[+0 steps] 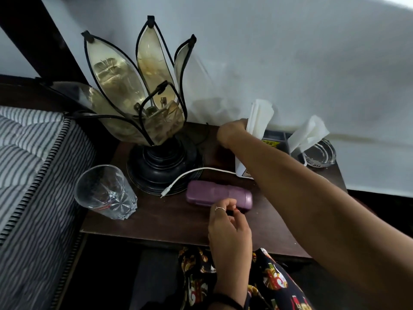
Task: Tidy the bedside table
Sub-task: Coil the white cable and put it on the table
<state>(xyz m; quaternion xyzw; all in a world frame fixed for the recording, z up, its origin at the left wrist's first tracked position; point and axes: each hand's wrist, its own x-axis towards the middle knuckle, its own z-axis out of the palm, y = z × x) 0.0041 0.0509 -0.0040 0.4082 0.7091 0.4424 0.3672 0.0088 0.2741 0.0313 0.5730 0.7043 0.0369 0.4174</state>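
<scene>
Purple case [220, 196]: a hard, glasses-style case lies flat near the front of the dark wooden bench [156, 222], long axis from 9 to 3 o'clock; which end is its front we cannot tell.
Left hand [229, 224]: at 6 o'clock of the case, fingers loosely curled just over its front edge; we cannot tell whether they touch or hold anything.
Right hand [232, 133]: reaching across to 1 o'clock, it grips a folded white tissue [260, 118] standing up from its box [243, 168], which we judge is being pulled or straightened.
Second tissue [309, 133]: crumpled, at 3 o'clock of the first, beside a glass ashtray [320, 154].
White cable [190, 176]: loose, its plug pointing to 8 o'clock, across the lamp [143, 104] base.
Tumbler [105, 191]: upright at 9 o'clock.
</scene>
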